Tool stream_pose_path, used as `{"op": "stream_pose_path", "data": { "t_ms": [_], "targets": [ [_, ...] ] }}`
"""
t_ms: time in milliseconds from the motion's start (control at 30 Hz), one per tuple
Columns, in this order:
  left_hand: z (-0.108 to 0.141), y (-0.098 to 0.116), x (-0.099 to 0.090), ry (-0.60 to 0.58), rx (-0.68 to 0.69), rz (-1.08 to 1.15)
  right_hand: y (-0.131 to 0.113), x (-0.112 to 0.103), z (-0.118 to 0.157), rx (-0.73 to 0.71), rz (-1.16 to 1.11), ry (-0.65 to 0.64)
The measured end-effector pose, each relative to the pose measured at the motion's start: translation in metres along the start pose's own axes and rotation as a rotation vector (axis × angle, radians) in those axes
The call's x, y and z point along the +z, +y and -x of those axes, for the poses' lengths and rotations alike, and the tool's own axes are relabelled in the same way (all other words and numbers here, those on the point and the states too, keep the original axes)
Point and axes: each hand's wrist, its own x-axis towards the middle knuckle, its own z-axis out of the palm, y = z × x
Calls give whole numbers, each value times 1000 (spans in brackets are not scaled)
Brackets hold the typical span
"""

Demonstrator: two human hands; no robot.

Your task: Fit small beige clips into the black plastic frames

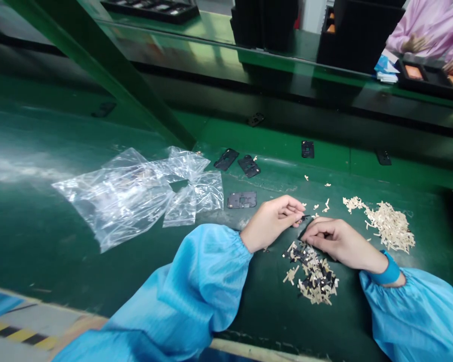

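Note:
Fingers of my left hand (275, 220) are pinched on a small black piece (305, 217) that sticks out past the fingertips. Just to the right, my right hand (334, 240) is closed with thumb and fingers together, at the top edge of a mixed pile of small black and cream pieces (319, 279). What lies between the right fingertips is too small to make out. Further right lies a larger heap of cream pieces (392, 226). A few loose cream bits (326, 205) are scattered beyond my hands. To the left of my left hand rests a flat black plastic part (242, 200).
Clear plastic bags (132, 196) lie crumpled at the left. More black plastic parts (226, 159) are spread along the back of the green table (60, 241). A green post (109, 65) slants across the left. Opposite, a person in a pink sleeve (438, 30) works by black trays (434, 78).

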Motion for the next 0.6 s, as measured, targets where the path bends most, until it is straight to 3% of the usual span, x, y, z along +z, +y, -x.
{"op": "stream_pose_path", "data": {
  "t_ms": [67,267,600],
  "targets": [
    [1,-1,1,-17,20,-6,-1,-1,0,-21,8,20],
    [3,-4,2,-26,49,-34,-4,0,1,229,-340,127],
    [6,-3,6,-105,86,-175,-1,6,-3,155,-359,300]
  ]
}}
